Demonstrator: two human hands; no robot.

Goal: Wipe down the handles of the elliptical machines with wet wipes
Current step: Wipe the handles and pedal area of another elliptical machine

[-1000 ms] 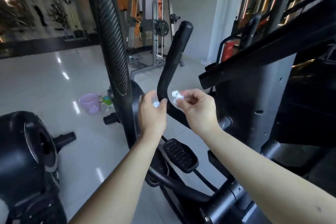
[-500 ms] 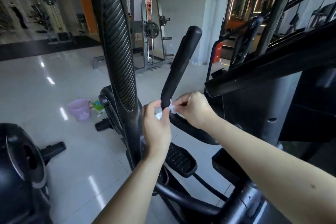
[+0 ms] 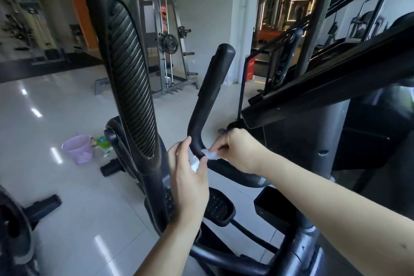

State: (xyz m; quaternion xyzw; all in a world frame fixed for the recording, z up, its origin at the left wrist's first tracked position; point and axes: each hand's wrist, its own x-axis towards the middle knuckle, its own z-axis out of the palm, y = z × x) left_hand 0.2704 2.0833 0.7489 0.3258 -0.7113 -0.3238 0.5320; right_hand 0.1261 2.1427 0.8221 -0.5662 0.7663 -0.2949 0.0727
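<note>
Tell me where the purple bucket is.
In the head view the purple bucket stands on the tiled floor at left, beside a green item, left of the elliptical's ribbed handle.

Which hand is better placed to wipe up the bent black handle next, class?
Left, probably. The left hand holds a wet wipe against the handle at its bend; the right hand only pinches a wipe beside it.

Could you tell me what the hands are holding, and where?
Both hands pinch a wet wipe by its ends, around the handle's bend.

Glossy pale tiled floor, white pillar, weight rack, lilac bucket
</note>
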